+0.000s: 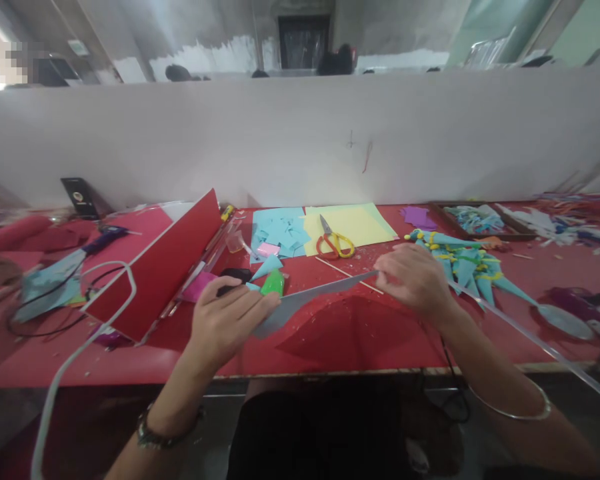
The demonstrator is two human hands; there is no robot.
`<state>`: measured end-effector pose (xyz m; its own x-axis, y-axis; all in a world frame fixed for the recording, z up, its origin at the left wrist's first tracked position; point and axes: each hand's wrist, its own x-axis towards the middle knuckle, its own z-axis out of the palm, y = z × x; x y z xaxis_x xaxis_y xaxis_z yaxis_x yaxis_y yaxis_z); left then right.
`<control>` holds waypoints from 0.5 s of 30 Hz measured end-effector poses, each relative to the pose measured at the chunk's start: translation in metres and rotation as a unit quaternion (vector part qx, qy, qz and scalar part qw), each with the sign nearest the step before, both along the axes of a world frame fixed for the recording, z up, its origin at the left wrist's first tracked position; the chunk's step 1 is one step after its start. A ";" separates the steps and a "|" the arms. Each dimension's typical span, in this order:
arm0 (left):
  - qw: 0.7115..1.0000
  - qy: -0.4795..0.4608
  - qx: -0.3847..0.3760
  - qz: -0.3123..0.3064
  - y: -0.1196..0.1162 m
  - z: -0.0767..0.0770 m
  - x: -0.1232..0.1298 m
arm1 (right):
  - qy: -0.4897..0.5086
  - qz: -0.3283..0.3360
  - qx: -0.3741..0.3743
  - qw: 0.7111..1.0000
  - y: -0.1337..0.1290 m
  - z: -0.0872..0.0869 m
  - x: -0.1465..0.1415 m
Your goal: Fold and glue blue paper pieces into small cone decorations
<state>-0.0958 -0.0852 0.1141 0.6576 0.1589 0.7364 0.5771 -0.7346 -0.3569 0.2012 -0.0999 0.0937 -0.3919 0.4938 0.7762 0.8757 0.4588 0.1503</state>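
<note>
A sheet of pale blue-grey paper [300, 308] is stretched between my two hands above the red tabletop, seen nearly edge-on. My left hand [233, 313] grips its left end, fingers pressed together over it. At the far end, my right hand [413, 283] pinches the paper's corner. Just beyond my left fingers lie a green object [274, 283] and a small light-blue paper cone [267, 267]. Scissors with red and yellow handles [336, 245] rest on yellow paper [353, 227]. A thin stick [350, 275] lies behind the held sheet.
A red board [160, 267] leans at left, near a glue gun [103, 240] and a white cable [63, 373]. Blue paper cones with yellow trim [465, 267] pile at right, before a tray [480, 220] of scraps. A white partition [280, 140] stands behind.
</note>
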 end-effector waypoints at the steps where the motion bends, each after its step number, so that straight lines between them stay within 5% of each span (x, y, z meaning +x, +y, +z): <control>1: 1.000 -0.002 0.009 0.013 0.000 0.003 -0.004 | 0.014 -0.024 0.007 1.000 -0.001 0.001 0.005; 6: 0.999 0.012 0.034 0.009 -0.001 0.018 -0.007 | 0.056 -0.008 0.043 0.997 -0.011 0.018 -0.012; 10: 1.000 0.019 0.024 -0.003 -0.001 0.025 0.001 | -0.018 0.015 -0.003 1.000 -0.014 0.031 -0.041; 15: 0.996 0.026 0.053 0.072 -0.002 0.027 0.015 | -0.015 0.055 -0.082 0.995 -0.010 0.033 -0.054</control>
<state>-0.0803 -0.0868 0.1407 0.6716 0.1786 0.7191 0.6526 -0.6022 -0.4599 0.1475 -0.1104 0.1270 -0.4729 0.5650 0.6761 0.8146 0.5728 0.0912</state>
